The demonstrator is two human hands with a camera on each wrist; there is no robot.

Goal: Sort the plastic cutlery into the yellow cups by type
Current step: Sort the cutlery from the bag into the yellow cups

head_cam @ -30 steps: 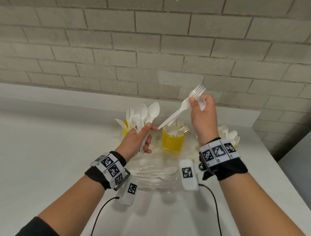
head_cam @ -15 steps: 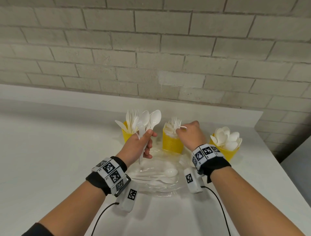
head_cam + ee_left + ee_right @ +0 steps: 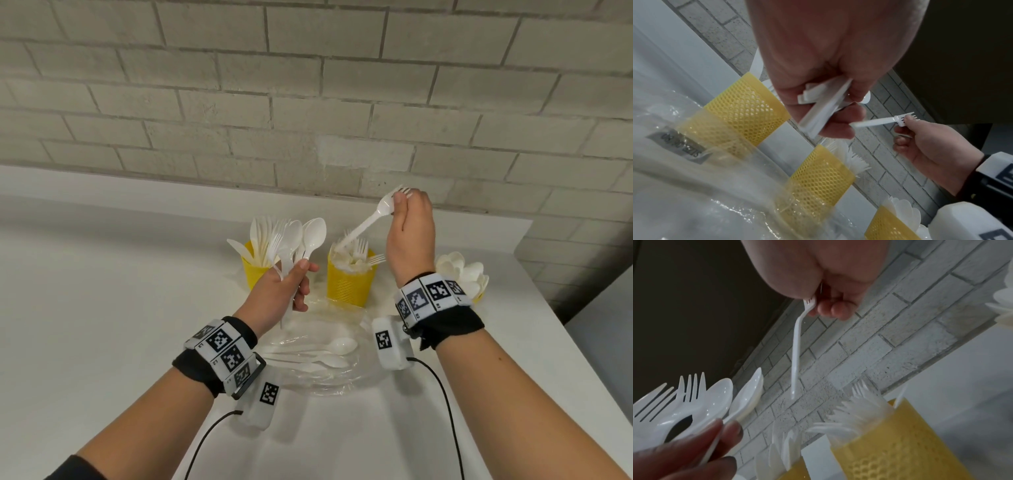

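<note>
1. Right hand [image 3: 411, 236] was raised above the middle yellow cup [image 3: 350, 282], fingers pinching a white plastic fork [image 3: 366, 222] at its tine end. Handle angled down-left, its tip right over the forks already standing in that cup; contact with them couldn't be confirmed.
2. Left hand [image 3: 279, 296] was closed around a mixed bunch of cutlery [image 3: 298, 243] by the handles: two spoons plus at least two forks, heads up. It was held in front of the left yellow cup [image 3: 255, 270], in the air, off the table.
3. Left yellow cup held knives, blades up. Middle cup held forks, tines up. Right yellow cup [image 3: 894, 227] held spoons, bowls up; in the head view it was mostly hidden behind the right wrist.
4. All three cups stood in a row on the white table [image 3: 102, 308] near the brick wall [image 3: 308, 85].
5. Clear plastic bag [image 3: 318, 370] lay on the table in front of the cups, between the wrists, with a few spoons [image 3: 329, 349] lying on or in it; couldn't tell which.
</note>
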